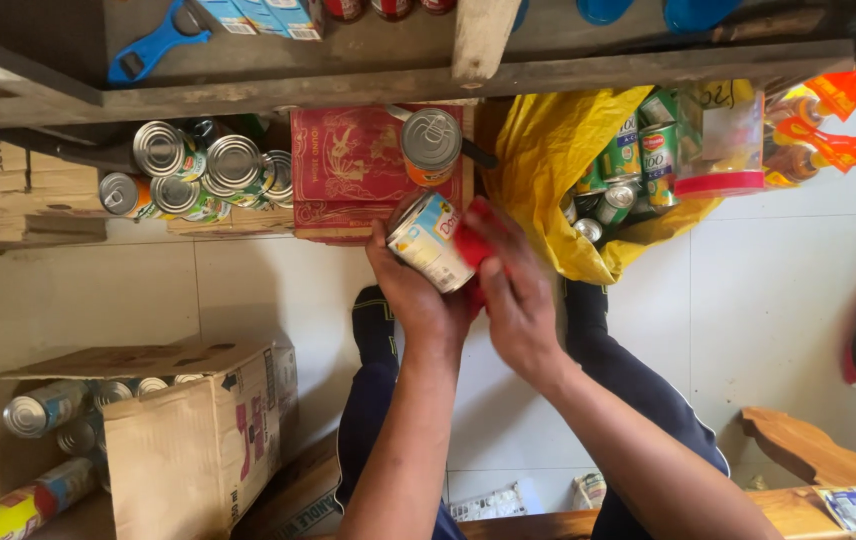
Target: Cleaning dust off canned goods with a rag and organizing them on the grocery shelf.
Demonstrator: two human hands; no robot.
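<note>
The left hand [416, 295] is closed around a tin can [431, 241] with a pale label, holding it tilted just above the person's knees, while the right hand [513, 285] presses a red cloth [472, 240] against the can's side, fingers curled over the cloth. The can sits between the two hands, in front of a red box [348, 170] that stands on the tiled floor [778, 300] under a wooden shelf [428, 75]. On top of that box stands another can [431, 142], upright, and to its left a cluster of cans [198, 175] lies stacked with their silver ends facing out. To the right, a yellow bag [548, 160] holds more cans — green-labelled ones, loosely heaped. At lower left an open cardboard carton [188, 440] has several cans lying inside it. Judging from this, the wiping looks to be well under way but far from over: the can in hand is being rubbed now, some cans appear already set aside by the box, and the bag and carton seem to hold plenty more — though which are wiped cannot be told.
</note>
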